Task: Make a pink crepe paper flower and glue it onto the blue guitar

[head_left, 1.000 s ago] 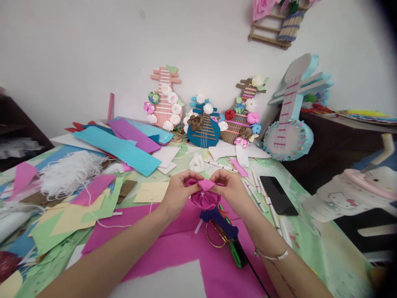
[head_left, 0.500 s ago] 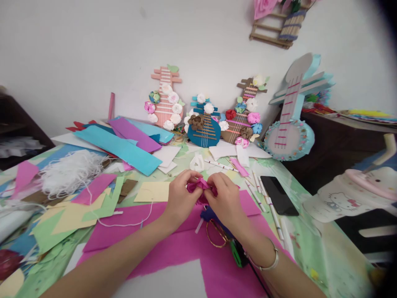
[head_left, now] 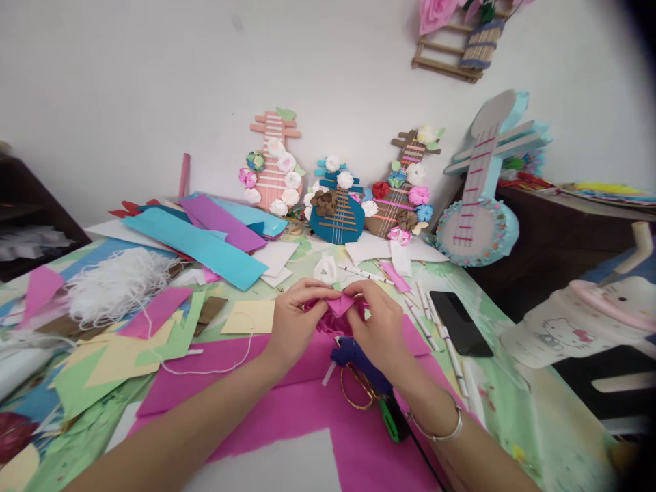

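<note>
Grip shifted over the last second: left hand (head_left: 293, 322) and right hand (head_left: 379, 326) had pinched the magenta paper flower (head_left: 339, 305) by its two sides with the ruffles showing, then closed in over it, and now stood slightly apart with a folded peak between them. Fingers of both hands were pinched on the flower, left at its left edge, right at its near right side; neither had let go. Flower sat between the hands, over the magenta sheet (head_left: 287, 410) on the bench (head_left: 538, 424), most of its ruffles hidden behind peak and knuckles. My read: paper was being worked fold by fold, the peak was the part getting attention, and the shape wasn't settled. Right forearm also came in across the glue gun (head_left: 353, 355), hiding part of it; couldn't tell whether they touched. Neither hand held the gun, so this looked like pure finger work. White string pile (head_left: 120, 283) and phone (head_left: 461, 324) stayed put, off to either side.
</note>
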